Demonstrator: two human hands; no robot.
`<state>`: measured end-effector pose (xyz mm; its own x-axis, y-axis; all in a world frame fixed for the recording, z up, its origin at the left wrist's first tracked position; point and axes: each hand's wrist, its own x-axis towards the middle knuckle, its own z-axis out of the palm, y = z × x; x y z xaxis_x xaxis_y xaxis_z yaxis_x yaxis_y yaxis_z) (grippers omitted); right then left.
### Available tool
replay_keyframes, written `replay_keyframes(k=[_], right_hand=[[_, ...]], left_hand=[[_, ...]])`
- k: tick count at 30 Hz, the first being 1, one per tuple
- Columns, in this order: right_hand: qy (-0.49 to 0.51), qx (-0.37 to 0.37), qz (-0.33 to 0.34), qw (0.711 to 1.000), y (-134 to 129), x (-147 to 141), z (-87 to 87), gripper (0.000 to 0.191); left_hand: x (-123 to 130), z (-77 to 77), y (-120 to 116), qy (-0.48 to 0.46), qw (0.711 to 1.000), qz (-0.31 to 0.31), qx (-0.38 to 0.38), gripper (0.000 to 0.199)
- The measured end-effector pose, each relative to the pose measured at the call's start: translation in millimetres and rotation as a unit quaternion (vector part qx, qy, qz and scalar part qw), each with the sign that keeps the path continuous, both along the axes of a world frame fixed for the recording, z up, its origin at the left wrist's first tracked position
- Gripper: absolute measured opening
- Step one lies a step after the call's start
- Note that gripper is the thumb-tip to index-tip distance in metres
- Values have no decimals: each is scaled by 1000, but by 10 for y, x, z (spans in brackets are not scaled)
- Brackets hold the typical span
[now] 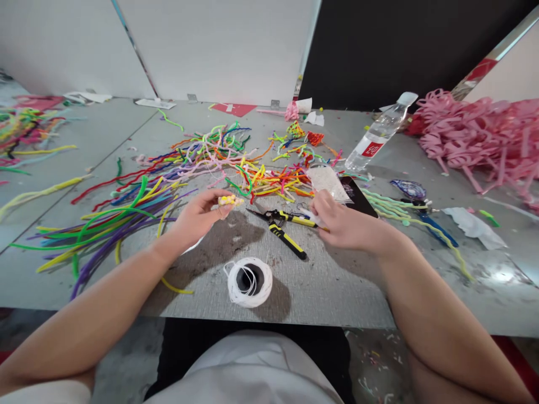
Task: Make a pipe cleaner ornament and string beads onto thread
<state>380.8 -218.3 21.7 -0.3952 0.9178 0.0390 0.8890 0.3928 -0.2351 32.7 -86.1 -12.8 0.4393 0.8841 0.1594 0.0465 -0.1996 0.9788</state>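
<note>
My left hand (204, 214) pinches a small yellow and white braided piece (229, 200) between thumb and fingers, above the grey table. To the right, my right hand (330, 217) is closed, its fingers curled at the handle end of the yellow and black pliers (288, 241); something small and white shows beside the fingers, too unclear to name. The pliers lie between the hands, jaws pointing left. Nearer the table's front edge stands a spool of white cord (250, 282). A clear bag of small white bits (326, 180) lies just behind my right hand.
Colourful fuzzy stems (126, 216) spread across the left and middle of the table (328, 297). A tilted water bottle (381, 134) is at the back right, beside a heap of pink ribbon (475, 134). Pale green strands (391, 207) and blue-handled pliers (438, 229) lie on the right.
</note>
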Motion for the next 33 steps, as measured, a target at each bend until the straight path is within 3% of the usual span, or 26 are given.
replay_keyframes(k=[4, 7, 11, 16, 20, 26, 30, 33], right_hand=[[50, 21, -23, 998, 42, 43, -12, 23], [60, 82, -53, 993, 71, 99, -54, 16], [65, 153, -84, 982, 79, 145, -75, 27], [201, 228, -26, 952, 66, 46, 44, 23], [314, 176, -10, 933, 94, -176, 163, 27], [528, 78, -33, 845, 255, -672, 517, 44], [509, 80, -10, 857, 322, -926, 748, 33], [465, 118, 1, 877, 334, -1023, 796, 32]], left_hand=[[-34, 10, 12, 42, 997, -14, 55, 41], [-56, -14, 28, 59, 995, -40, 67, 42], [-59, -62, 40, 9, 997, -51, 54, 40], [-64, -57, 3, -44, 997, -60, 15, 35], [-74, -30, -31, -78, 995, -57, 3, 34], [-88, -47, -57, -127, 985, -117, 21, 27], [-100, -24, -103, -163, 973, -157, 34, 24], [-105, 23, -150, -185, 965, -182, 29, 21]])
